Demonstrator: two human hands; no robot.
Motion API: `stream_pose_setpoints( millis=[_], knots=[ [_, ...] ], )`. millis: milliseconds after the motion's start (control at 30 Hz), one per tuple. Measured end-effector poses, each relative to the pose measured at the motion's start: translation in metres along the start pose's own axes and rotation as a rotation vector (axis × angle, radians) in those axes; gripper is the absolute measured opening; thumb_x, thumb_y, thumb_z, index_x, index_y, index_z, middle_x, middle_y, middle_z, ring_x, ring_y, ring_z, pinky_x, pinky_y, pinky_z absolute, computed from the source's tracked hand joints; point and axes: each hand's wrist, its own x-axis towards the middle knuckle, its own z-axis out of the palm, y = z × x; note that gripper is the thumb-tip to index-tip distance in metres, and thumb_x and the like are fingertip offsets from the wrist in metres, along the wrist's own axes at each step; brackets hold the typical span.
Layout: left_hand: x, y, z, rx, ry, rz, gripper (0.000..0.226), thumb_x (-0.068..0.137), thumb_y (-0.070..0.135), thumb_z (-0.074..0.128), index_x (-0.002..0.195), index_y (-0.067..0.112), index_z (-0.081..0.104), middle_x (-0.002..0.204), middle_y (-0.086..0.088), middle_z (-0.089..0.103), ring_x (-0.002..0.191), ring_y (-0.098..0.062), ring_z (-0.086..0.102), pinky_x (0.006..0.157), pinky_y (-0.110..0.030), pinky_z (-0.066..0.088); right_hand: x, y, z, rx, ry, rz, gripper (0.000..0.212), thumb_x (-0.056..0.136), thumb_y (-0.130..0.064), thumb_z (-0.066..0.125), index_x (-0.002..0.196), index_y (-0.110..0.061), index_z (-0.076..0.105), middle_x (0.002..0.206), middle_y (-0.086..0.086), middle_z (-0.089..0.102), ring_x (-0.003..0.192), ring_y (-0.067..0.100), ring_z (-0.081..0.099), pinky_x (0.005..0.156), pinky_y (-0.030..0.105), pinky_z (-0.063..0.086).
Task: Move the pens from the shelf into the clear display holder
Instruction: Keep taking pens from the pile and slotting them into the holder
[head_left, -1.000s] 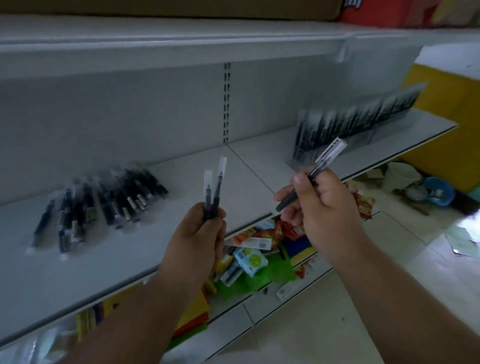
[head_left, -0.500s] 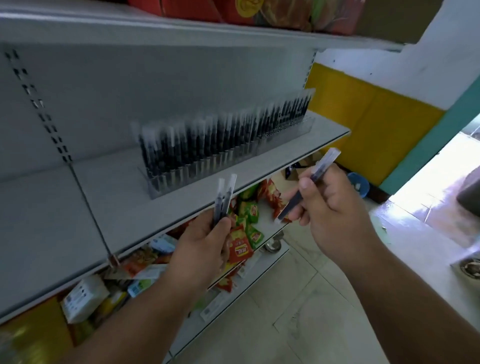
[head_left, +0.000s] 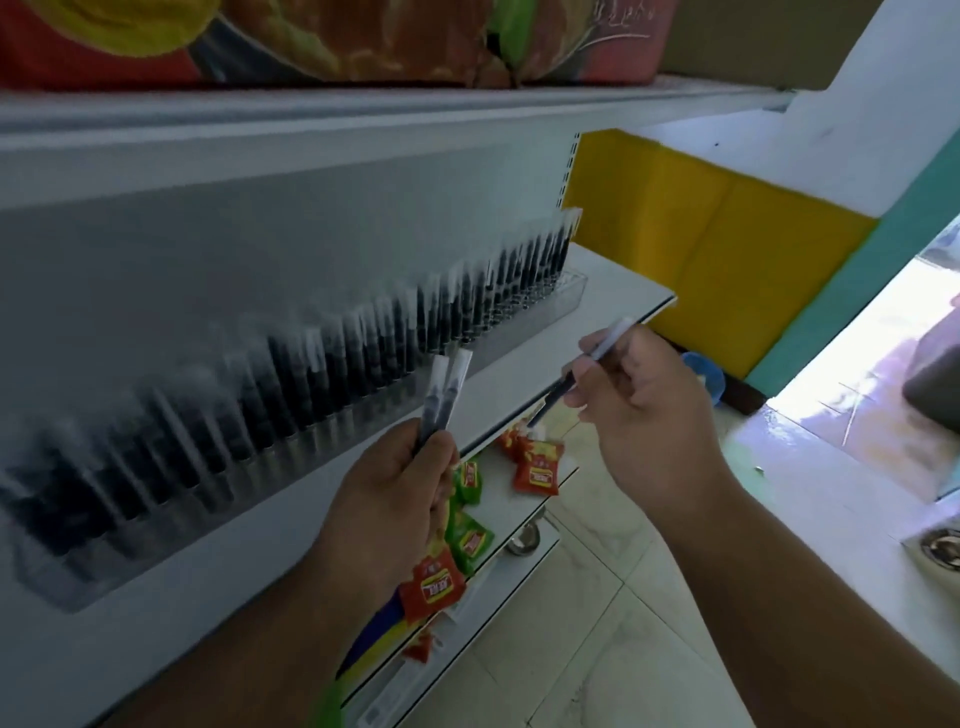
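The right hand (head_left: 644, 410) pinched one pen (head_left: 576, 379), long axis slanting up-right, just in front of the clear display holder's (head_left: 563, 296) open right end and nearer it than the left hand (head_left: 384, 499), which gripped two upright pens (head_left: 441, 400)

A long white shelf (head_left: 524, 384) runs from the lower left up to the right, behind both grips. On it, just behind the left grip (head_left: 387, 512), sits a long clear holder (head_left: 563, 293). It is full of black pens (head_left: 395, 332) standing up in a row, and they look blurry. Its far end, beyond the right grip (head_left: 644, 410), has some room. Below the grips is a lower shelf (head_left: 511, 506) with red and green snack packs (head_left: 537, 470) lying on it.
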Motion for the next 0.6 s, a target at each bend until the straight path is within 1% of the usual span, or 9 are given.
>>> stream_pose_setpoints(
  millis=[100,167,233,267,333,400,433,500,600],
  knots=[
    [0.027,0.001,0.014,0.074,0.065,0.077,0.032,0.102,0.024,0.047,0.070,0.015,0.044,0.060,-0.004,0.032,0.044,-0.011,0.024,0.039,-0.022,0.022,0.036,0.018,0.001,0.007,-0.066,-0.056,0.013,0.097,-0.024,0.057,0.090,-0.034,0.056,0.079,-0.014,0.067,0.077,0.010,0.067,0.072,0.049,0.056],
    [0.046,-0.001,0.025,0.089,0.122,0.119,0.033,0.102,0.024,0.046,0.069,0.016,0.045,0.060,-0.004,0.032,0.046,-0.011,0.025,0.041,-0.022,0.023,0.067,0.033,0.003,0.013,-0.105,-0.094,0.012,0.098,-0.024,0.056,0.089,-0.034,0.057,0.078,-0.010,0.067,0.076,0.011,0.066,0.073,0.049,0.055],
    [0.060,-0.004,0.038,0.110,0.186,0.156,0.032,0.102,0.023,0.045,0.071,0.013,0.044,0.061,-0.008,0.030,0.046,-0.012,0.024,0.041,-0.022,0.023,0.102,0.042,0.007,0.014,-0.160,-0.144,0.008,0.094,-0.033,0.057,0.088,-0.027,0.058,0.080,-0.002,0.067,0.076,0.021,0.066,0.071,0.051,0.054],
    [0.065,-0.005,0.045,0.103,0.232,0.175,0.031,0.102,0.022,0.044,0.073,0.011,0.044,0.063,-0.012,0.028,0.046,-0.013,0.023,0.042,-0.023,0.022,0.120,0.047,0.011,0.017,-0.194,-0.189,0.016,0.093,-0.037,0.055,0.089,-0.022,0.057,0.081,0.004,0.066,0.077,0.027,0.065,0.069,0.052,0.053],
    [0.071,-0.008,0.060,0.074,0.336,0.178,0.029,0.103,0.021,0.042,0.077,0.009,0.044,0.066,-0.012,0.029,0.048,-0.015,0.021,0.043,-0.025,0.020,0.152,0.054,0.018,-0.025,-0.285,-0.292,0.021,0.097,-0.033,0.054,0.092,-0.013,0.055,0.082,0.012,0.063,0.078,0.032,0.062,0.065,0.048,0.051],
    [0.077,-0.011,0.073,0.044,0.427,0.171,0.028,0.103,0.023,0.043,0.079,0.008,0.046,0.066,-0.012,0.030,0.048,-0.016,0.022,0.043,-0.027,0.021,0.177,0.059,0.027,-0.041,-0.370,-0.374,0.018,0.100,-0.028,0.053,0.098,-0.010,0.058,0.085,0.013,0.065,0.077,0.026,0.062,0.064,0.042,0.050],
    [0.080,-0.012,0.080,0.027,0.476,0.165,0.027,0.102,0.024,0.044,0.080,0.009,0.048,0.065,-0.012,0.030,0.047,-0.016,0.023,0.042,-0.027,0.022,0.187,0.063,0.032,-0.048,-0.404,-0.404,0.017,0.101,-0.028,0.052,0.100,-0.012,0.058,0.085,0.010,0.067,0.076,0.020,0.062,0.065,0.036,0.050],
    [0.085,-0.014,0.094,-0.039,0.566,0.147,0.025,0.102,0.021,0.045,0.081,0.008,0.050,0.060,-0.009,0.030,0.045,-0.014,0.024,0.041,-0.025,0.024,0.198,0.067,0.042,-0.079,-0.462,-0.458,0.016,0.101,-0.030,0.050,0.099,-0.016,0.058,0.083,0.003,0.068,0.072,0.012,0.060,0.058,0.020,0.043],
    [0.088,-0.014,0.113,-0.162,0.650,0.115,0.023,0.103,0.014,0.045,0.083,0.004,0.051,0.059,-0.003,0.031,0.044,-0.011,0.024,0.040,-0.021,0.025,0.209,0.069,0.047,-0.062,-0.548,-0.510,0.017,0.102,-0.029,0.048,0.092,-0.018,0.056,0.080,-0.002,0.064,0.069,0.007,0.058,0.052,0.016,0.039]
  ],
)
